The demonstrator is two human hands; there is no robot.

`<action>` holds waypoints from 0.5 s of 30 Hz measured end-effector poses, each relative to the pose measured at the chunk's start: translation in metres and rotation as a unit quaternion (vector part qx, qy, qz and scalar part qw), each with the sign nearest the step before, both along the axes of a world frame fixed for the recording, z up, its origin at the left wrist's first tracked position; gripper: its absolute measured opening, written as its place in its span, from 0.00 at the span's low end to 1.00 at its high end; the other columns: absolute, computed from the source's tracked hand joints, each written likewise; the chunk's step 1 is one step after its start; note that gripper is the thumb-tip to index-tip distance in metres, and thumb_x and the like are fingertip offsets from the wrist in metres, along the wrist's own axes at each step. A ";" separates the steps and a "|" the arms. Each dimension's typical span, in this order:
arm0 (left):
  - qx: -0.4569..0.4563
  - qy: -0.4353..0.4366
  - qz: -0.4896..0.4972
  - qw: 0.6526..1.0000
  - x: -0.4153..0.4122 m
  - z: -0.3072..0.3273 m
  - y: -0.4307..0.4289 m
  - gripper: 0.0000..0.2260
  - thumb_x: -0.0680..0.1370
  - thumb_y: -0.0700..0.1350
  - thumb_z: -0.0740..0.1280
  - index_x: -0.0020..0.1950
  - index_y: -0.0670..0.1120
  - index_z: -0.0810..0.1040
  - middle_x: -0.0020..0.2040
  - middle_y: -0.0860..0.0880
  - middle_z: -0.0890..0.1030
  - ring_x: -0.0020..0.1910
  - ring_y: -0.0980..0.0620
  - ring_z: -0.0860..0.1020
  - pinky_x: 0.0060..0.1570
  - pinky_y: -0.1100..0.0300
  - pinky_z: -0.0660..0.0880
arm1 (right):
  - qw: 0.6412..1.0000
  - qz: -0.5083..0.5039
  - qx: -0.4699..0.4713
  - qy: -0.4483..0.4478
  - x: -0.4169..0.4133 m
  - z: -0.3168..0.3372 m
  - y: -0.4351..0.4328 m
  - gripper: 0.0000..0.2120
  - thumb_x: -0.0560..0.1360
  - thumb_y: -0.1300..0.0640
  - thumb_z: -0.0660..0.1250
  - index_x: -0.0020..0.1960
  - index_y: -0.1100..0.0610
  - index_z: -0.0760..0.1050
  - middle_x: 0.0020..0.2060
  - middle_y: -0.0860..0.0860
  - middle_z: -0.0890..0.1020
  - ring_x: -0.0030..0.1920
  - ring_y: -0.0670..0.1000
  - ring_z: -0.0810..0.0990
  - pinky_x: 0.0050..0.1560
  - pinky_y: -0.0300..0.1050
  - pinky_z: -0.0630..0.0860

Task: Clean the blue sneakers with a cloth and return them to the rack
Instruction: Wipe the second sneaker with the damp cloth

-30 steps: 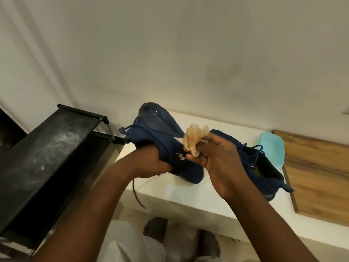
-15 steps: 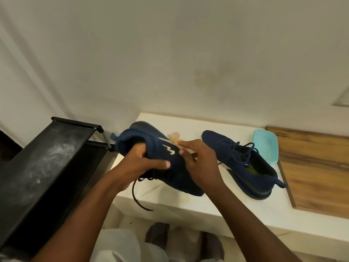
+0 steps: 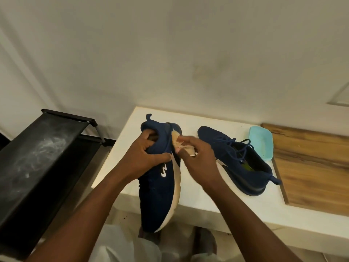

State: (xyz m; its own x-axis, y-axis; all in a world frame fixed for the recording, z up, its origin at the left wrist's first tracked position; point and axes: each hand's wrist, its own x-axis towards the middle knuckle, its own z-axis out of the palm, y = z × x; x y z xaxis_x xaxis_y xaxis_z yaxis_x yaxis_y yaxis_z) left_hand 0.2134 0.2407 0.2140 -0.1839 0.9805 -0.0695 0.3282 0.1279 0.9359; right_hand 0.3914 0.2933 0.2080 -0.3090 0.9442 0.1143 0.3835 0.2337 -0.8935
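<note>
1. Toe of the held sneaker [image 3: 156, 195] is the nearest part and reaches past the near edge of the white ledge [image 3: 245, 210] toward the person. The shoe's long axis runs near to far, with the heel at the far end and the pale sole turned right.
2. The left hand [image 3: 140, 159] grips the heel collar from the left, fingers curled into the opening and thumb across the blue side.
3. The right hand [image 3: 200, 163] sits just right of the shoe and pinches the cloth [image 3: 179, 143] at the sole's edge near the heel. The hand is blurred, so the cloth probably touches the sole, but contact cannot be confirmed.
4. The coming wipe likely follows that near-far axis, from the heel toward the toe. The right hand is the closer one to the sole strip.
5. The second sneaker [image 3: 236, 163] stands on the ledge to the right, apart from both hands, with its toe pointing far-left and its heel near-right.
6. A teal dish [image 3: 261, 144] lies beyond it, beside a wooden board [image 3: 311, 167].
7. The rack [image 3: 37, 157] stands left of the ledge, on the left hand's side.
</note>
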 end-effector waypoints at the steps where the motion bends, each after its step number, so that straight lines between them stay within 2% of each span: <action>1: -0.001 -0.018 0.011 1.000 0.003 0.000 0.000 0.24 0.71 0.42 0.79 0.65 0.50 0.77 0.53 0.56 0.84 0.52 0.54 0.84 0.51 0.60 0.81 | 1.000 0.005 0.006 -0.005 -0.003 -0.003 -0.002 0.13 0.77 0.58 0.70 0.60 0.49 0.80 0.54 0.40 0.79 0.50 0.31 0.75 0.49 0.25 0.72; 3: -0.008 -0.088 0.049 0.995 0.009 0.002 -0.001 0.18 0.71 0.40 0.78 0.60 0.48 0.81 0.50 0.49 0.86 0.50 0.48 0.85 0.49 0.57 0.81 | 0.999 -0.007 0.036 -0.004 -0.008 -0.003 -0.004 0.11 0.77 0.57 0.70 0.59 0.50 0.81 0.53 0.43 0.81 0.49 0.32 0.75 0.47 0.24 0.72; 5: -0.027 -0.212 0.104 0.971 0.015 0.010 -0.003 0.14 0.70 0.42 0.77 0.55 0.44 0.84 0.48 0.42 0.87 0.51 0.41 0.85 0.48 0.52 0.81 | 0.995 -0.019 0.098 0.001 -0.012 0.005 -0.006 0.10 0.77 0.57 0.70 0.58 0.50 0.82 0.47 0.43 0.80 0.48 0.36 0.76 0.46 0.27 0.73; 8: -0.078 -0.401 0.154 0.900 0.020 0.024 -0.005 0.19 0.73 0.55 0.73 0.56 0.43 0.85 0.52 0.40 0.86 0.50 0.41 0.85 0.54 0.48 0.80 | 0.982 0.004 0.183 -0.055 -0.017 0.023 -0.010 0.09 0.78 0.54 0.68 0.57 0.51 0.82 0.46 0.47 0.80 0.47 0.43 0.75 0.47 0.36 0.72; 10: -0.109 -0.486 0.157 0.853 0.013 0.028 -0.003 0.27 0.72 0.65 0.71 0.59 0.45 0.85 0.55 0.42 0.86 0.54 0.41 0.85 0.60 0.45 0.78 | 0.974 0.040 0.183 -0.127 -0.018 0.030 -0.018 0.11 0.80 0.53 0.65 0.59 0.52 0.81 0.50 0.50 0.79 0.50 0.46 0.73 0.48 0.35 0.68; 12: -0.134 -0.509 0.164 0.835 0.006 0.032 -0.001 0.31 0.70 0.67 0.72 0.62 0.45 0.84 0.58 0.43 0.85 0.58 0.40 0.83 0.64 0.44 0.75 | 0.960 0.058 0.200 -0.189 -0.013 0.030 -0.024 0.11 0.79 0.55 0.66 0.59 0.54 0.81 0.52 0.52 0.79 0.52 0.50 0.73 0.51 0.39 0.72; 14: -0.140 -0.487 0.168 0.846 0.004 0.038 0.002 0.30 0.71 0.64 0.74 0.64 0.44 0.83 0.59 0.43 0.85 0.58 0.40 0.83 0.63 0.44 0.76 | 0.939 0.044 0.265 -0.213 -0.008 0.029 -0.025 0.09 0.75 0.59 0.72 0.55 0.56 0.83 0.53 0.55 0.79 0.54 0.55 0.76 0.50 0.47 0.76; 15: -0.136 -0.467 0.166 0.858 0.006 0.041 0.003 0.29 0.72 0.63 0.74 0.63 0.44 0.83 0.58 0.43 0.85 0.57 0.40 0.84 0.62 0.44 0.77 | 0.935 0.029 0.288 -0.207 -0.006 0.028 -0.024 0.10 0.73 0.61 0.73 0.54 0.57 0.83 0.53 0.56 0.80 0.54 0.56 0.77 0.50 0.48 0.76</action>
